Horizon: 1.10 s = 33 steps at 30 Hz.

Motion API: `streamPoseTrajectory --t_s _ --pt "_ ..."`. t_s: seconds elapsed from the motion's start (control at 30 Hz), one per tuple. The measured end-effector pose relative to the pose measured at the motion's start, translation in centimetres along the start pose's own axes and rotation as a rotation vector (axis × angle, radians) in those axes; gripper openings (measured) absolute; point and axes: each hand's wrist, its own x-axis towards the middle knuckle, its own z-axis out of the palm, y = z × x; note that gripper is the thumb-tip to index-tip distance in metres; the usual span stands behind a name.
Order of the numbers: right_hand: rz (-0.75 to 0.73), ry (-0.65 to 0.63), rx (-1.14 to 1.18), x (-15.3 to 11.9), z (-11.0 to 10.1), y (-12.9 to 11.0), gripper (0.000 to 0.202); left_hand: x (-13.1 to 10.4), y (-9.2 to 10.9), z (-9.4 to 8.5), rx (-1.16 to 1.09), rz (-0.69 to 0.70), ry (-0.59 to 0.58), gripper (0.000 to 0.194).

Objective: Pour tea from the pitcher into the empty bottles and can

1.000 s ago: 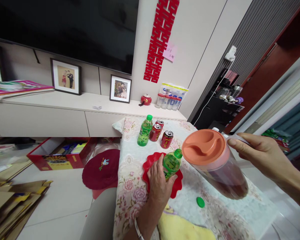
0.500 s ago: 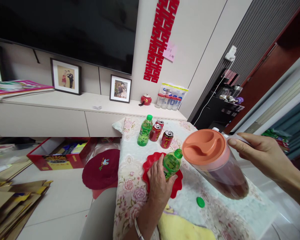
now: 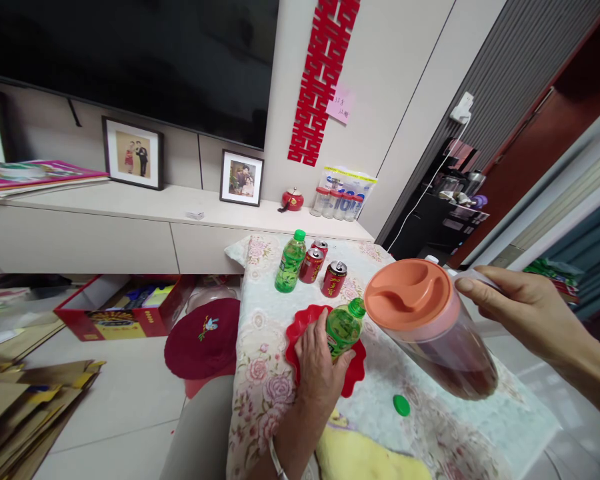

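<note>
Left grip [image 3: 320,363] is clenched around an uncapped green bottle [image 3: 344,328] standing tilted on a red plate [image 3: 300,333] near the middle of the floral-clothed counter [image 3: 260,393], while the right grip [image 3: 523,308] grasps the handle of a clear pitcher [image 3: 433,327] with an orange lid, tipped toward the bottle's mouth. Its green cap [image 3: 401,405] lies nearer, apart. Pouring seems in hand; next, the spout likely needs lining up over the narrow neck.
</note>
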Motion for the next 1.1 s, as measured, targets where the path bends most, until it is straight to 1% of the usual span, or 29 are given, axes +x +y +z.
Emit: streamPoseTrajectory --t_s 0.1,0.43,0.77,1.1 --pt "0.054 -0.049 0.042 -0.04 -0.09 -0.17 0.066 -0.04 -0.09 0.07 -0.005 0.000 0.002 0.076" --pt "0.086 -0.058 0.054 -0.04 0.05 -0.10 0.066 -0.09 -0.25 0.19 -0.005 0.035 0.027 0.078" --pt "0.095 -0.067 0.039 0.07 -0.11 -0.36 0.066 -0.05 -0.30 0.21 -0.024 0.040 0.017 0.081" --pt "0.072 -0.055 0.036 -0.10 -0.15 -0.63 0.068 -0.04 -0.32 0.19 -0.014 0.046 0.019 0.080"
